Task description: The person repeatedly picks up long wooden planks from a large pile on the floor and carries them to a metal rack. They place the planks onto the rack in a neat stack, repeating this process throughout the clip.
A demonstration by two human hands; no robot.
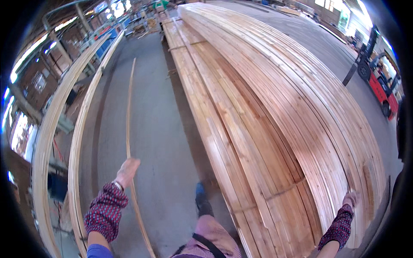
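My left hand (127, 170) grips a long thin wooden strip (128, 112) that runs from near my body far ahead over the grey concrete floor (159, 129). My right hand (350, 198) rests on the near end of a board on top of a large stack of long wooden planks (266, 107). The stack stretches away from me on my right. Both forearms wear red patterned sleeves. My foot in a blue and dark shoe (202, 202) stands beside the stack's near end.
Two more long planks (64, 129) lie along the left. A red forklift (380, 79) stands at the far right. Blue machinery (107, 36) and brick walls are at the far left back.
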